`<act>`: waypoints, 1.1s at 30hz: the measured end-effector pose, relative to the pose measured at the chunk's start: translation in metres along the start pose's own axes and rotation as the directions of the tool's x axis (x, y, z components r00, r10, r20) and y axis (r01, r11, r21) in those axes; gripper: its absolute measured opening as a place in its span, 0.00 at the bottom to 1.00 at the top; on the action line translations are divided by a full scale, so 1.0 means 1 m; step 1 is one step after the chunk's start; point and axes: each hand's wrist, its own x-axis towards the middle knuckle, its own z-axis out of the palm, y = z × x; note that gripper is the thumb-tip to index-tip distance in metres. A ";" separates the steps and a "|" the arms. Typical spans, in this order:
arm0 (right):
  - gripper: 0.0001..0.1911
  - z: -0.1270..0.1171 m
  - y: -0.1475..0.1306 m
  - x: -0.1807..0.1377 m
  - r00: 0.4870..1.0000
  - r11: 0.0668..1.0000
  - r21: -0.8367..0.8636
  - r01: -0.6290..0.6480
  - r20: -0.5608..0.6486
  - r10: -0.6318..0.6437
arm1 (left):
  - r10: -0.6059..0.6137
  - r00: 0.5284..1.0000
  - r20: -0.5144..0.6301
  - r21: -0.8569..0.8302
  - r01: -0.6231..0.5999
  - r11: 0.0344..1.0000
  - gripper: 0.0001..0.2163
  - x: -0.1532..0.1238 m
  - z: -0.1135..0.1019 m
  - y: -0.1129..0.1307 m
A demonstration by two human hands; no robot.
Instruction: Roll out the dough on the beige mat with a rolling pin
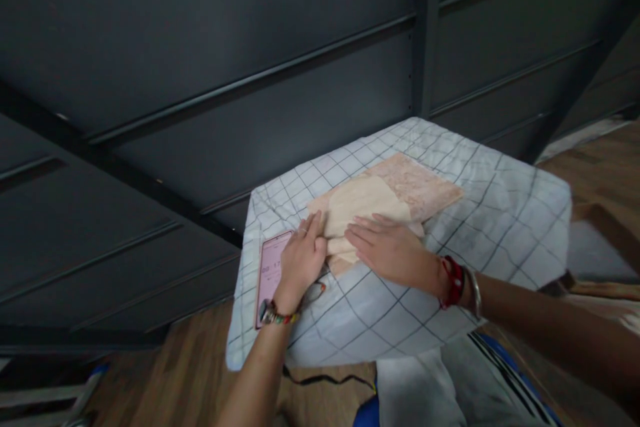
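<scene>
A peach and beige folded cloth [387,190] lies on a white pillow with a grey check pattern [500,227]. My left hand [301,260] rests on the cloth's near left edge, fingers stretched out together and flat. My right hand [387,248] lies flat on the cloth's near end, fingers extended and pointing left. Both hands press down on the cloth and hold nothing. A phone with a pink lit screen [270,273] lies on the pillow just left of my left hand. Bracelets are on both wrists.
A dark metal bed frame with slats [250,80] fills the background. Wooden floor [175,373] shows below the pillow. A black cable [325,380] runs under the pillow's near edge. Blue and white striped fabric [480,380] lies at the bottom right.
</scene>
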 end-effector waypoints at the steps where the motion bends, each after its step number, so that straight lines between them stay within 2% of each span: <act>1: 0.16 0.000 0.001 0.000 1.000 1.000 0.001 0.015 0.002 -0.015 | -0.008 1.000 -0.006 -0.007 0.008 1.000 0.25 0.000 0.000 -0.001; 6: 0.17 0.000 0.007 0.005 1.000 1.000 0.012 0.009 0.020 -0.009 | 0.013 1.000 -0.011 0.011 -0.013 1.000 0.25 0.007 -0.001 0.003; 11: 0.17 0.003 -0.005 -0.003 0.998 0.998 -0.061 0.015 -0.057 -0.018 | -0.017 1.000 0.006 0.024 0.017 1.000 0.25 -0.001 -0.003 0.007; 16: 0.16 0.007 -0.001 -0.001 0.998 0.997 -0.066 -0.041 -0.046 0.038 | -0.037 0.999 0.019 0.013 0.037 0.999 0.26 0.006 -0.005 0.010; 22: 0.16 0.009 -0.001 -0.002 0.994 0.993 -0.111 0.027 -0.098 -0.038 | -0.072 0.997 0.042 -0.001 0.072 0.997 0.26 0.003 -0.008 0.012; 25: 0.15 0.009 0.001 0.000 0.997 0.994 -0.109 -0.010 -0.076 0.002 | -0.061 0.997 0.036 -0.017 0.062 0.998 0.26 0.004 -0.007 0.012; 28: 0.15 0.011 -0.003 -0.002 0.993 0.994 -0.102 -0.035 -0.111 0.024 | -0.044 0.999 0.028 -0.005 0.045 0.999 0.26 0.002 -0.006 0.012; 33: 0.16 0.015 -0.004 -0.002 0.990 0.991 -0.126 -0.048 -0.140 0.031 | -0.085 0.996 0.034 -0.024 0.086 0.996 0.26 0.000 -0.007 0.013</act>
